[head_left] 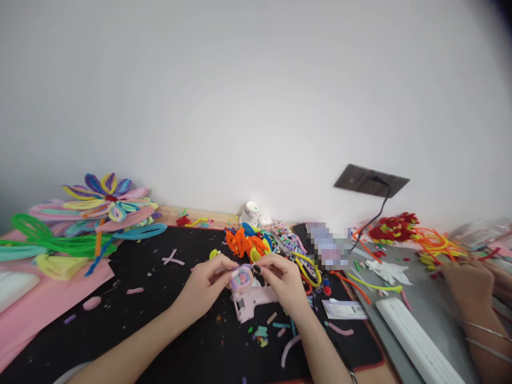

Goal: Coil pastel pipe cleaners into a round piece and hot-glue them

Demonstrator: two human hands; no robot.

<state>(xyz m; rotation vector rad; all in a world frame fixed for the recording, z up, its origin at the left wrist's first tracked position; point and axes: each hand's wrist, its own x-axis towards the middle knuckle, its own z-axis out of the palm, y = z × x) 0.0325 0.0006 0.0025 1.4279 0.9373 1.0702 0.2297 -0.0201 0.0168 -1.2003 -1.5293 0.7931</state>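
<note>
Both my hands meet over the black mat around a small coil of pastel pipe cleaner, mostly lilac with other colours inside. My left hand pinches the coil's left edge between thumb and fingers. On the other side, the fingertips of my right hand are closed at its upper right edge, next to a small dark spot I cannot make out. Just below the coil lies a pink glue gun, partly covered by my right hand. Behind my hands is a heap of orange pipe-cleaner loops.
Pipe-cleaner flowers and green loops lie at left on pink sheets. A white cup stands by the wall. Scraps litter the mat. At right are a white power strip, a cable and another person's hands.
</note>
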